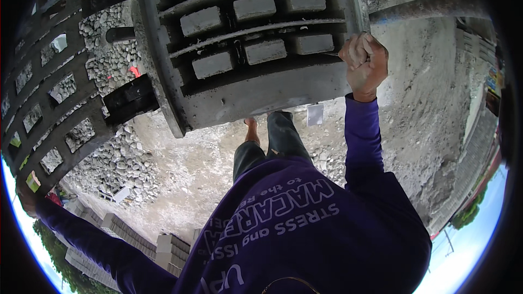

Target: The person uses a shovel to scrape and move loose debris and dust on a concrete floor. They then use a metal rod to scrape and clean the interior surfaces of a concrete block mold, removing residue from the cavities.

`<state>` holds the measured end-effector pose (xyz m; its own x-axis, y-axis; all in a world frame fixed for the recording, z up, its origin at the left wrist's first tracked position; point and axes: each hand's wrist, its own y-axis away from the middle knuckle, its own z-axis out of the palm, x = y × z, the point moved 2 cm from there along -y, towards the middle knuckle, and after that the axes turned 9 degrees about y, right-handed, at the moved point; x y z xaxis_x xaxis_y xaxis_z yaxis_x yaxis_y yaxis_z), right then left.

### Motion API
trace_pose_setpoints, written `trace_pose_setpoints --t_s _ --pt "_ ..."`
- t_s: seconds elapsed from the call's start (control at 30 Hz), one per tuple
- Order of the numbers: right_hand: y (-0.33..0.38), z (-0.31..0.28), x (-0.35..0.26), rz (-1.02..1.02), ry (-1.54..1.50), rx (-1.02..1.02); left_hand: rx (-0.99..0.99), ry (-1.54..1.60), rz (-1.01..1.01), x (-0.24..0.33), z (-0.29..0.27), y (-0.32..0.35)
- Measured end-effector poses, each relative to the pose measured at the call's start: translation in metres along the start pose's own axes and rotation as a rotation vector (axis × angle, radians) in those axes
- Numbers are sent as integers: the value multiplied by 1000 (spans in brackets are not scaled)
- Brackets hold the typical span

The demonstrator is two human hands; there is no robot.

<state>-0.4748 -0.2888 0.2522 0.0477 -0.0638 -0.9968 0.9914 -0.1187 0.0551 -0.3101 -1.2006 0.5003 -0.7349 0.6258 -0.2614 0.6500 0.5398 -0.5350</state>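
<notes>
The step in hand looks to be steadying or working the grey metal frame (261, 95), which sits ahead of the person with rows of rectangular grey blocks (265, 51) set between its curved bars. The right hand (364, 62) is curled into a tight fist against the frame's near right corner; whatever it may have hold of is hidden. The left hand (27, 198) is a dark shape at the far left rim, beside the dark lattice (73, 110), and I cannot tell how far open it is or whether it grips anything. As a judgement, the next move calls for a firm, even pull or push from the right arm, with the bare foot (251, 130) well planted on the rough ground (180, 147).

As for writing, the purple shirt (348, 234) carries large pale printed letters, upside down in this view, some bent by folds. The frame and blocks show no label that can be made out.
</notes>
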Motion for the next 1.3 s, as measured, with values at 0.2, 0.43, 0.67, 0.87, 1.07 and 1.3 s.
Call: trace_pose_setpoints --t_s 0.2,0.43,0.67,0.87,1.07,1.3 --pt "1 0 -54 13 -224 -115 -32 10 -168 36 -17 21" --pt "14 24 11 -9 -199 -120 -29 123 -428 73 -33 38" --pt "5 -29 -179 -188 -221 -570 -84 232 -349 69 -35 42" --pt "-14 -27 -193 -267 -184 -487 -54 211 -288 57 -42 47" --pt "-36 -18 44 -262 -87 -62 -46 235 -221 64 -36 35" --pt "-43 24 -43 -294 -214 -371 -20 200 -187 50 -39 40"
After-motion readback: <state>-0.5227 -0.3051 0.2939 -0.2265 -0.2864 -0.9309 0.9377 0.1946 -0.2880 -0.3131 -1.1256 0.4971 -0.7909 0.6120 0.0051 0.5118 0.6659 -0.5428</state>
